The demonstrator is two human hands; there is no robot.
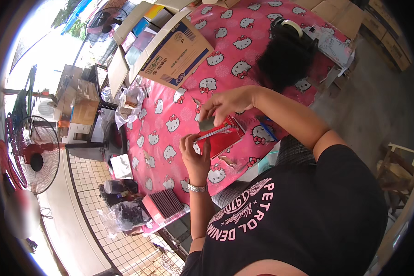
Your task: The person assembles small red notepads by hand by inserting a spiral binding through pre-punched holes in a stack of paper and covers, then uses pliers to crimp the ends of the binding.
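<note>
A red notebook (221,141) lies at the near edge of the pink patterned tablecloth, with a pale toothed strip along its binding. My left hand (194,154), a metal watch on its wrist, is closed with its fingers on the notebook's left edge by that strip. Arched over the binding from the far side, my right hand (226,105) pinches a small dark grey-green flat piece (206,124). That piece sits just above the strip; whether it touches the strip is hidden. Dark coiled wire (247,122) shows at the notebook's right end.
A blue pen (268,131) lies right of the notebook. Beyond stands an open cardboard box (175,57). A black bag-like heap (285,62) and tape roll (293,27) lie far right. Stacked notebooks (163,205) sit near left, with a standing fan (36,158) further left.
</note>
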